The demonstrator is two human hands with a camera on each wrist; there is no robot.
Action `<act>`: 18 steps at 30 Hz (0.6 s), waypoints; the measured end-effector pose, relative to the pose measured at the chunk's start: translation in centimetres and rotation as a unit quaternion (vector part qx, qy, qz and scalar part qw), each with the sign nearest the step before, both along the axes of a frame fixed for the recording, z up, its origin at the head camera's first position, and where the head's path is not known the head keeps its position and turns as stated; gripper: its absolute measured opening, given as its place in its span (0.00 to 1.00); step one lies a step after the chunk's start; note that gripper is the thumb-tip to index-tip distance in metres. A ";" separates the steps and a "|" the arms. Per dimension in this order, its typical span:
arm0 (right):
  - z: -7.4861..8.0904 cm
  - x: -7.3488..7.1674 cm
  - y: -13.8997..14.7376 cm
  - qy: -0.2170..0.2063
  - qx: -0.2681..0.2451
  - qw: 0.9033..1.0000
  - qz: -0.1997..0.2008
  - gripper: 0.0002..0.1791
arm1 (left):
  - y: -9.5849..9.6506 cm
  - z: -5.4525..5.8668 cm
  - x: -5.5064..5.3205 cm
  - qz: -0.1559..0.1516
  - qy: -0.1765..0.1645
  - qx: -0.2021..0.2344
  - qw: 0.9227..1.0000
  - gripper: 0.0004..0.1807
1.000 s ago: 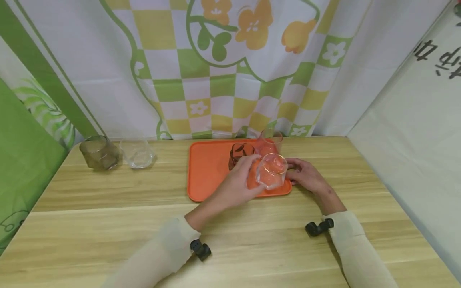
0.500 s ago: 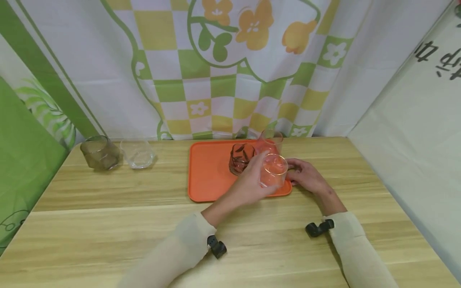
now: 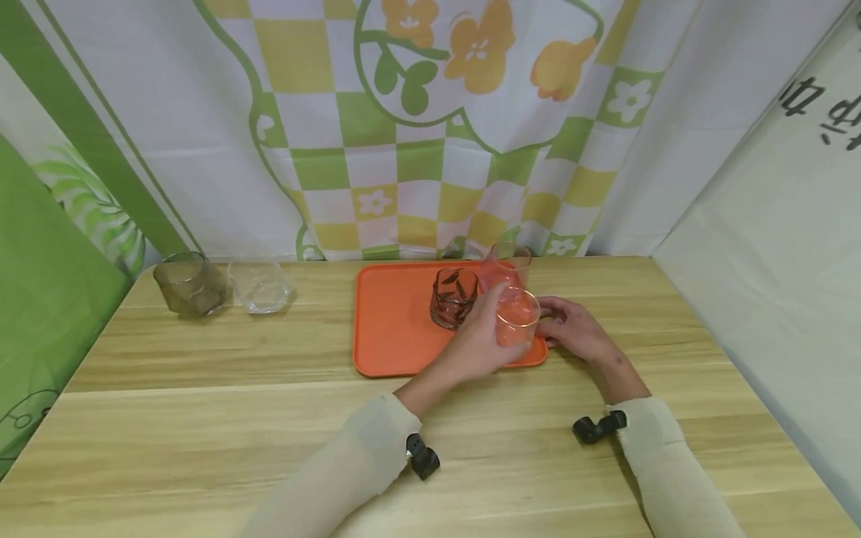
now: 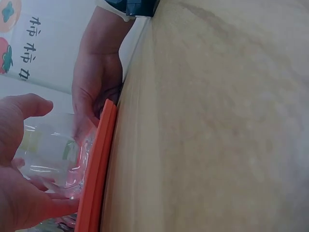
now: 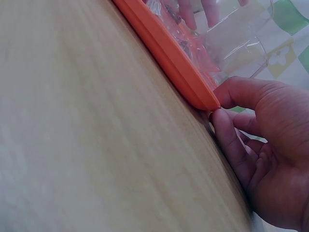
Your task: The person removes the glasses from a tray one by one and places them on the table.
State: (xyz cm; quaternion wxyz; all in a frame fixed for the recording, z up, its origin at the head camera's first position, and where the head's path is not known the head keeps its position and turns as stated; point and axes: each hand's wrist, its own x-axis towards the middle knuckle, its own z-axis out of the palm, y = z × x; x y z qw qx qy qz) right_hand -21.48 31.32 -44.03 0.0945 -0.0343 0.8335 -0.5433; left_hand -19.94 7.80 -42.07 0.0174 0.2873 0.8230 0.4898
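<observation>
A clear drinking glass [image 3: 516,320] with a gold rim stands on the right part of the orange tray [image 3: 383,355]. My left hand [image 3: 480,332] holds this glass, thumb on the near side and fingers on the far side. In the left wrist view, that hand's lower fingers [image 4: 63,207] reach down to the tray's edge. At the right end, my right hand [image 3: 575,329] pinches the tray's corner between thumb and fingers, plain in the right wrist view. A dark patterned glass [image 3: 454,299] and a pink glass [image 3: 509,261] also stand on the tray.
At the table's back left, a smoky grey glass [image 3: 191,284] stands beside another clear glass [image 3: 260,285]. A patterned curtain [image 3: 424,172] hangs behind the wooden table [image 3: 202,426]. A white wall sheet [image 3: 780,246] borders the right side.
My left hand has moved right and further around the clear glass, uncovering the dark patterned glass. The clear glass itself has barely shifted. My right hand has stayed at the tray's corner.
</observation>
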 end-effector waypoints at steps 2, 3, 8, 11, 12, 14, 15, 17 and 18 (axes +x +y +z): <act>0.0 0.0 0.0 0.000 0.001 1.000 0.001 0.32 | 0.2 -0.1 -0.1 0.007 0.008 -0.007 1.000 0.50; 0.0 0.0 0.0 0.000 0.001 1.000 0.000 0.32 | 0.3 -0.2 -0.1 0.010 0.010 -0.009 1.000 0.50; 0.0 0.0 0.0 -0.002 0.000 1.000 0.001 0.32 | 0.4 -0.2 -0.1 0.019 0.015 -0.012 1.000 0.48; 0.0 -0.1 0.0 -0.003 0.000 1.000 0.002 0.32 | 0.4 -0.1 -0.1 0.019 0.015 -0.013 1.000 0.49; 0.0 -0.1 0.1 -0.002 0.000 1.000 0.003 0.32 | 0.4 -0.1 -0.1 0.019 0.016 -0.015 1.000 0.49; 0.0 -0.1 0.1 -0.004 -0.002 1.000 0.004 0.32 | 0.5 0.0 -0.1 0.019 0.018 -0.016 1.000 0.49; 0.0 -0.1 0.1 -0.004 -0.004 1.000 0.005 0.32 | 0.5 0.0 -0.1 0.019 0.019 -0.017 0.999 0.49; 0.0 -0.1 0.1 -0.004 -0.006 1.000 0.007 0.32 | 0.5 0.0 -0.2 0.018 0.020 -0.017 1.000 0.48; 0.0 -0.1 0.1 -0.005 -0.008 1.000 0.008 0.32 | 0.4 0.0 -0.2 0.017 0.018 -0.017 1.000 0.48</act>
